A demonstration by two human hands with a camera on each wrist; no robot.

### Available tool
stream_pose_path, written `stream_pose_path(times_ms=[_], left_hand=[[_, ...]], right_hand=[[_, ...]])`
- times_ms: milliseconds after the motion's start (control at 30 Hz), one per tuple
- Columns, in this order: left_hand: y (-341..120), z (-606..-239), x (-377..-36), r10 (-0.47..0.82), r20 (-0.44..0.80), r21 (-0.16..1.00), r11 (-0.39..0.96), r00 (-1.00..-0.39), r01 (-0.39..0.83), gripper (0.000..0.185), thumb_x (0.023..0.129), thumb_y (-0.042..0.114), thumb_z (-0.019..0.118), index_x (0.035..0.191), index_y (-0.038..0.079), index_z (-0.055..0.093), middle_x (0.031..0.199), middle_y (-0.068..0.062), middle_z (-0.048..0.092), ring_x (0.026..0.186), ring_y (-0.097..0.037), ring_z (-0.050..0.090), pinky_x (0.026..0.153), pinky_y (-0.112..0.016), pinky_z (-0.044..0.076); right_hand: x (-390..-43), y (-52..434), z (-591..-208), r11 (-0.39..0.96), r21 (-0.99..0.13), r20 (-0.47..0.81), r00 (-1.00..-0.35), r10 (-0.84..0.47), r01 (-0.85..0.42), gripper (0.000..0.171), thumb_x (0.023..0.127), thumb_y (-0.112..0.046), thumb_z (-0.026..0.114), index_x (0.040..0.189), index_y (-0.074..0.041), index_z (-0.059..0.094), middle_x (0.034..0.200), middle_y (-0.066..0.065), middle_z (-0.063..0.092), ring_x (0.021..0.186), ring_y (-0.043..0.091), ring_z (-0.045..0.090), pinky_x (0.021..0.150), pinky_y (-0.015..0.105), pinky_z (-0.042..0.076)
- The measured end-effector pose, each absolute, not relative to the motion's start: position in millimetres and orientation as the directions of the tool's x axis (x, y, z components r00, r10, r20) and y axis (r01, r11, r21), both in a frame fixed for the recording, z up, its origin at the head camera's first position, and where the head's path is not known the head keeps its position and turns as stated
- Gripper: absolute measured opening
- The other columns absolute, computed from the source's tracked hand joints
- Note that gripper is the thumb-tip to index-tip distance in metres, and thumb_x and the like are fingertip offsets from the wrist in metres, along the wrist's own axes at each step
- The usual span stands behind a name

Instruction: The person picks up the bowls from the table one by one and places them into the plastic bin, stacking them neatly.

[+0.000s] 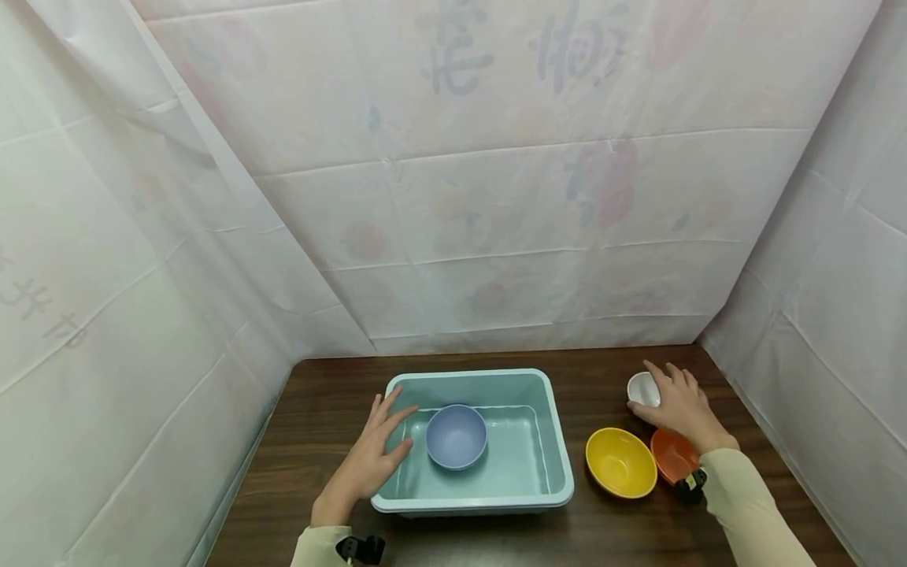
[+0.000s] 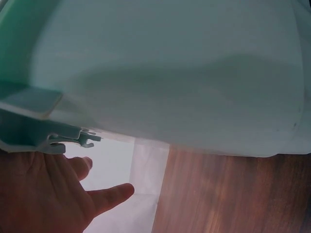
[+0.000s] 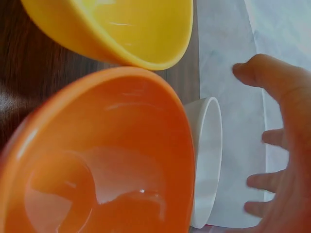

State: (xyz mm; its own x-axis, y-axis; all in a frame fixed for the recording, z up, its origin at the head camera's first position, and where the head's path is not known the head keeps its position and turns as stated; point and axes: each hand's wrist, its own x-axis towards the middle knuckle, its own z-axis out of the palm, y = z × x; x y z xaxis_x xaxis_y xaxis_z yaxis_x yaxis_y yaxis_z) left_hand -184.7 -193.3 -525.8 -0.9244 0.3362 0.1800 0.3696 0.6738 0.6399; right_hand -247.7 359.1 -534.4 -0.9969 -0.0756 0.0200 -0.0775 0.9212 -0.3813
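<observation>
White bowl [image 1: 642,390] sits at the far R of the wood table [image 1: 276,472], beyond the orange bowl [image 1: 671,457]. R hand [image 1: 680,411] is over it w/ fingers spread, thumb nr the rim; no grip on it. Yellow bowl [image 1: 620,463] stands just beside the orange one, btwn it & the teal tub [image 1: 471,502]. Purple bowl [image 1: 457,437] is inside the tub, L of ctr. L hand [image 1: 370,458], fingers splayed, grasps nothing at the tub's L side; can't tell if it's touching.

makeshift booth | white sheeting [image 1: 496,291] on three sides | wood-grain tabletop [image 1: 283,465]
</observation>
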Motion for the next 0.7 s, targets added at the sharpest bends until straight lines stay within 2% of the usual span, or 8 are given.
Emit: stream_pose_path(times_ms=[233,467,700], left_hand=[[-193,-528,-186,0.334,0.192,0.637,0.673,-0.923,0.376,0.05,0.103,0.027,0.063,0.149,0.01,0.054,0.173,-0.009,0.015,0.157,-0.051,-0.001,0.113,-0.08,0.019],[-193,-529,-185,0.332,0.212,0.637,0.666,-0.919,0.387,0.049,0.103,0.028,0.063,0.149,0.01,0.055,0.173,-0.011,0.017,0.156,-0.054,0.001,0.111,-0.082,0.02],[-193,-528,-185,0.328,0.179,0.649,0.669,-0.927,0.362,0.05,0.103,0.026,0.063,0.15,0.012,0.054,0.174,-0.008,0.015,0.157,-0.05,-0.002,0.113,-0.081,0.018]], right_hand=[[-252,361,-535,0.92,-0.392,-0.043,-0.998,-0.054,-0.033,0.098,0.089,-0.05,0.074,0.157,0.003,0.026,0.153,0.048,0.018,0.136,0.075,0.015,0.101,0.089,0.019],[-259,362,-535,0.932,-0.361,-0.078,-0.996,-0.05,-0.019,0.101,0.088,-0.056,0.072,0.158,0.0,0.027,0.155,0.047,0.016,0.137,0.074,0.013,0.101,0.089,0.02],[-265,363,-533,0.935,-0.354,-0.114,-0.992,-0.061,-0.017,0.1,0.086,-0.055,0.075,0.156,0.001,0.029,0.154,0.047,0.015,0.137,0.074,0.012,0.097,0.091,0.022]])
